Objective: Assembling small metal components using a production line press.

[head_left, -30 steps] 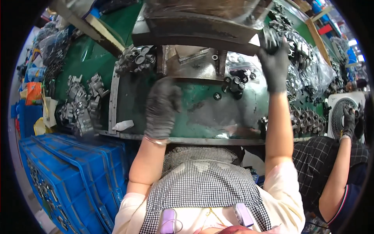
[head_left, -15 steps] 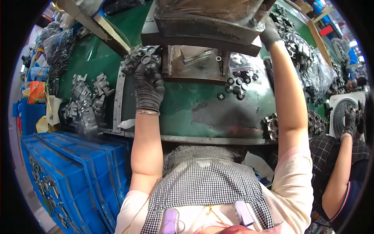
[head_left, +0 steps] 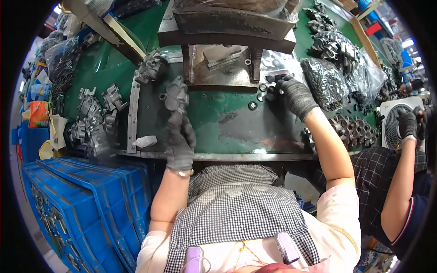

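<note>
- metal casting [head_left: 175, 94]: in the L hand, up off its fingertip end, pointing away from the person; grey, lobed, a bit blurred.
- L hand [head_left: 179, 139]: dark knit glove, fingers bent in round the near end of the casting; exact finger placement unclear, blur.
- R hand [head_left: 297, 96]: dark glove too, fingers part-curled, tips down at the black caps [head_left: 261, 96]; can't tell if it has hold of one.
- loose cap [head_left: 253, 105]: on bench, L of R hand, just apart from the other caps.
- clear plastic bag [head_left: 278, 61]: flat, just beyond R fingertips.
- steel stand [head_left: 223, 81]: beyond & btwn both hands; strips + a small ring on its base, metal bin [head_left: 232, 23] on top.
- casting pile [head_left: 151, 67]: beyond L hand, slightly to its L.
- white bottle [head_left: 145, 141]: on its side, L of L hand, nr bench edge.
- more castings [head_left: 93, 119]: well L of L hand, heaped.
- bagged dark parts [head_left: 324, 82]: R of R hand, nr it.
- row of castings [head_left: 354, 131]: R of R forearm.
- green bench [head_left: 236, 125]: under it all, bare patch btwn hands.
- blue crates [head_left: 82, 195]: L of L forearm, below bench level.
- co-worker's gloved hand [head_left: 406, 123]: far R of R hand, in front of a white fan [head_left: 390, 119].
</note>
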`<state>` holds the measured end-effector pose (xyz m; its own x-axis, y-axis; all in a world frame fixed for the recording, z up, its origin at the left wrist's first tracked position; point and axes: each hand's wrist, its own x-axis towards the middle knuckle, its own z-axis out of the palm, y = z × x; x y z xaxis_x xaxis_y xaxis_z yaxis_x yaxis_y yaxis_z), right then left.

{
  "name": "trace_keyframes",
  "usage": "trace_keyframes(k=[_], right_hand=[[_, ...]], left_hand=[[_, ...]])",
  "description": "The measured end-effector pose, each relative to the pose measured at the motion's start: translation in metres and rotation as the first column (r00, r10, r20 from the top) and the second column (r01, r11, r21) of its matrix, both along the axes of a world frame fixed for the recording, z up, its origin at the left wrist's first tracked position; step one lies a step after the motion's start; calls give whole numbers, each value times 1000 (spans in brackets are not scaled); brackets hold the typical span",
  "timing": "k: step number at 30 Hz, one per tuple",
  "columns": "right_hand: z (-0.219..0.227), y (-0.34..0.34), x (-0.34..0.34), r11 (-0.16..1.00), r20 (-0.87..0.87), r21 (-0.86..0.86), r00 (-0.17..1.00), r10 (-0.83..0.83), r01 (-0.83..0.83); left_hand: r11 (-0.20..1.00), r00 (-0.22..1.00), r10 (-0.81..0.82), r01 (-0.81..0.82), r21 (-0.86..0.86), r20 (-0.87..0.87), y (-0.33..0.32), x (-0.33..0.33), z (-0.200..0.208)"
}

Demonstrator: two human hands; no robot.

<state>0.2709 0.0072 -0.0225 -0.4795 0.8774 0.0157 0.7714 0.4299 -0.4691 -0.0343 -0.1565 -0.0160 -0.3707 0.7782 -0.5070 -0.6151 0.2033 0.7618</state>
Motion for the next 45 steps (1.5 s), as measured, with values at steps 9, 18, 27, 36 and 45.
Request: trace_keyframes(k=[9,18,27,36,45], right_hand=[[47,-71,-33,996,178,11,980,83,-86],[30,-106,-38,991,81,2,988,133,-134],[40,-107,-34,989,75,-124,993,89,-80],[36,-107,-31,976,121,-192,984,127,-103],[35,-104,-23,987,29,-119,993,113,-109]], left_hand=[[855,847,-519,517,-44,-116,-41,25,10],[748,740,-664,660,-71,-112,-36,31,20],[727,727,-684,673,-133,-62,-34,28,24],[730,728,-682,672,-125,-69,-28,28,26],[670,663,-742,736,-98,-94,-23,27,29]])
